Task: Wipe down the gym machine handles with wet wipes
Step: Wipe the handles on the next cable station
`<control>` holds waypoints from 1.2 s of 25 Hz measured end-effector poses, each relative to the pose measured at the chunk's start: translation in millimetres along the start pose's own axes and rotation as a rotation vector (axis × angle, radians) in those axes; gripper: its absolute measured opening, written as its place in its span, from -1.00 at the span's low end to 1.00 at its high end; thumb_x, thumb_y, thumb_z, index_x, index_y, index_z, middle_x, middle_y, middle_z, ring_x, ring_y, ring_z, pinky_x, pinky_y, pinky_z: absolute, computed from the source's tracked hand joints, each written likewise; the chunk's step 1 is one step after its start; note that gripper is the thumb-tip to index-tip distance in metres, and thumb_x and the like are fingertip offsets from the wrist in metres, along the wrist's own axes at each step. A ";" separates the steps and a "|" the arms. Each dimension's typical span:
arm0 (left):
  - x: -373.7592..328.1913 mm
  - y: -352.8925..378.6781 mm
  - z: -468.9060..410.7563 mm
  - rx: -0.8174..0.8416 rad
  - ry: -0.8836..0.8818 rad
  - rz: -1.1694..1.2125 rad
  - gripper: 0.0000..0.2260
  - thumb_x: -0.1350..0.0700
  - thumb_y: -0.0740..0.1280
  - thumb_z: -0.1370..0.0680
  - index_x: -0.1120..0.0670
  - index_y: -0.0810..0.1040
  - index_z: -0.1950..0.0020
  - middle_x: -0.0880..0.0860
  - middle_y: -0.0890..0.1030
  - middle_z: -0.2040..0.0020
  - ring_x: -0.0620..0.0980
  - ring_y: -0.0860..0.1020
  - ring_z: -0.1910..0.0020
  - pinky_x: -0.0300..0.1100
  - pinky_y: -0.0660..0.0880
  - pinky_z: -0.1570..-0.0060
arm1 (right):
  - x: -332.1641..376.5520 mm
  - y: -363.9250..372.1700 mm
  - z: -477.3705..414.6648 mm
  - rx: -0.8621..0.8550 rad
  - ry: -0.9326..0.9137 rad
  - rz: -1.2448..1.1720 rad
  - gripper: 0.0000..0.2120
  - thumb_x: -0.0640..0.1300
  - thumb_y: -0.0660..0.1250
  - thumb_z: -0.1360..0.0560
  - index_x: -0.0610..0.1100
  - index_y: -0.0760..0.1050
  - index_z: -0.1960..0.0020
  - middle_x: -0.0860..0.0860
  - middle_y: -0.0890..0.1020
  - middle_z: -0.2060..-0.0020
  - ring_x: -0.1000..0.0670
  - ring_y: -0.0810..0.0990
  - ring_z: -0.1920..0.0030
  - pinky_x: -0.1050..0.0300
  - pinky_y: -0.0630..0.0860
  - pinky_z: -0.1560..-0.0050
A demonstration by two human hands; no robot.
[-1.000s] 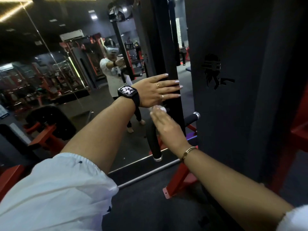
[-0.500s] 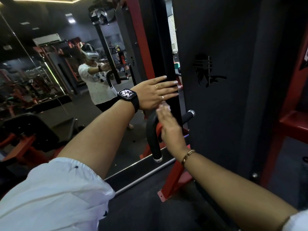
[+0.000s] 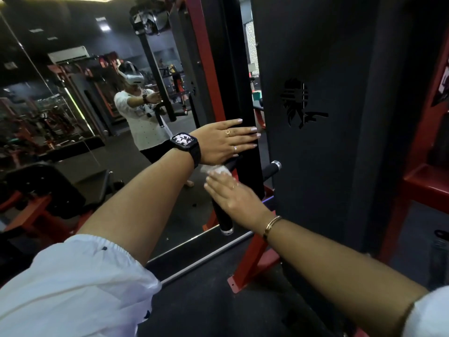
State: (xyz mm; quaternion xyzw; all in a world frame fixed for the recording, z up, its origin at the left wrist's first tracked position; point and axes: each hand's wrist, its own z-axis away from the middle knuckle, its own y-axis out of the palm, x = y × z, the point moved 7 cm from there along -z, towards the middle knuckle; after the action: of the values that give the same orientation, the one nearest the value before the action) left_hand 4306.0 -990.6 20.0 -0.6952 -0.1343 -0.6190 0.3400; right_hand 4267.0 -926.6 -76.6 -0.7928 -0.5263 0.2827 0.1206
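The left hand (image 3: 223,142) lay flat against the post (image 3: 237,81), fingers straight and together. Just below it, the right hand (image 3: 233,195) pressed a wipe (image 3: 220,170) onto the upper bend of the handle (image 3: 222,217), fingers extended.

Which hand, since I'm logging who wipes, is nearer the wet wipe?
Right. The right hand presses the wet wipe onto the handle; the left hand rests above, on the post.

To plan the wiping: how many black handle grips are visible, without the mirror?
2. A curved grip under the right hand and wet wipe; a short grip right of it. Others may be hidden.
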 end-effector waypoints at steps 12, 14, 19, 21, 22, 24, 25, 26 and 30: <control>-16.2 -4.4 10.6 0.142 -0.139 0.214 -0.51 -0.06 -0.14 -0.66 0.07 0.28 -0.50 0.06 0.26 -0.51 0.04 0.19 -0.51 0.07 0.03 -0.46 | 6.8 11.3 27.6 0.031 -0.160 -0.146 -0.69 -0.34 0.23 -0.57 -0.34 0.45 -0.30 -0.19 0.49 -0.31 -0.16 0.36 -0.40 -0.06 0.28 -0.41; -19.4 -4.7 11.1 0.152 -0.162 0.256 -0.50 -0.06 -0.17 -0.66 0.08 0.29 -0.50 0.07 0.26 -0.51 0.05 0.20 -0.50 0.07 0.04 -0.46 | 21.3 19.6 53.8 0.076 -0.242 -0.162 -0.69 -0.34 0.25 -0.55 -0.32 0.47 -0.29 -0.18 0.50 -0.30 -0.14 0.38 -0.39 -0.02 0.24 -0.44; -23.7 -6.3 11.5 0.192 -0.199 0.234 -0.52 -0.05 -0.08 -0.64 0.07 0.28 -0.51 0.07 0.25 -0.52 0.05 0.19 -0.51 0.06 0.03 -0.46 | -0.6 4.7 34.0 -0.017 -0.095 -0.281 -0.57 -0.41 0.16 -0.55 -0.31 0.31 -0.42 -0.18 0.36 -0.41 -0.14 0.27 -0.45 -0.03 0.32 -0.40; -26.6 -8.5 10.1 0.207 -0.192 0.238 -0.52 -0.06 -0.03 -0.63 0.08 0.28 -0.51 0.07 0.25 -0.52 0.05 0.19 -0.51 0.05 0.01 -0.47 | 2.5 14.7 38.8 0.047 -0.099 -0.245 -0.57 -0.39 0.15 -0.54 -0.31 0.32 -0.41 -0.18 0.35 -0.42 -0.13 0.26 -0.46 -0.05 0.28 -0.42; -30.1 -9.2 9.4 0.210 -0.181 0.245 -0.53 -0.06 -0.02 -0.63 0.08 0.27 -0.51 0.07 0.25 -0.52 0.05 0.19 -0.51 0.05 0.00 -0.47 | 10.2 22.7 50.0 0.099 -0.142 -0.227 -0.57 -0.38 0.13 -0.54 -0.31 0.33 -0.41 -0.17 0.36 -0.41 -0.13 0.27 -0.46 -0.04 0.25 -0.44; -37.7 -8.9 11.3 0.228 -0.181 0.252 -0.53 -0.04 0.00 -0.64 0.08 0.24 -0.52 0.06 0.23 -0.53 0.04 0.17 -0.52 0.05 0.01 -0.48 | 21.3 31.2 81.6 0.149 -0.181 -0.300 -0.55 -0.41 0.05 -0.51 -0.32 0.36 -0.38 -0.18 0.38 -0.40 -0.13 0.30 -0.44 0.01 0.21 -0.46; -40.0 -8.6 13.3 0.237 -0.200 0.253 -0.53 -0.03 0.00 -0.64 0.08 0.21 -0.53 0.06 0.21 -0.53 0.03 0.15 -0.52 0.05 0.02 -0.48 | 18.6 29.0 92.0 0.151 -0.091 -0.410 -0.52 -0.43 0.02 -0.49 -0.31 0.36 -0.39 -0.18 0.37 -0.40 -0.14 0.32 -0.43 0.09 0.18 -0.47; -41.1 -9.3 14.7 0.244 -0.222 0.255 -0.53 -0.03 -0.01 -0.64 0.08 0.18 -0.54 0.06 0.20 -0.54 0.03 0.14 -0.52 0.05 0.02 -0.48 | 7.8 27.7 97.5 0.160 0.113 -0.552 -0.50 -0.44 0.01 -0.48 -0.30 0.33 -0.40 -0.17 0.34 -0.41 -0.16 0.32 -0.42 0.23 0.10 -0.47; -38.3 -13.6 17.4 0.266 -0.281 0.269 -0.52 -0.04 -0.06 -0.65 0.07 0.12 -0.56 0.06 0.17 -0.55 0.03 0.13 -0.53 0.05 0.03 -0.48 | -45.2 33.7 101.9 -0.084 1.408 -1.123 -0.63 -0.48 0.12 -0.51 -0.32 0.51 -0.23 -0.15 0.56 -0.12 -0.08 0.55 -0.12 0.36 0.40 -0.07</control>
State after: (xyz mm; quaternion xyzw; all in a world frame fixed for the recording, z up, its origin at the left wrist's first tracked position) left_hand 4303.4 -960.5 -12.3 -0.7353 -0.1667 -0.4421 0.4859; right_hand 4221.2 -992.3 -161.2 -0.4125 -0.6501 -0.3883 0.5063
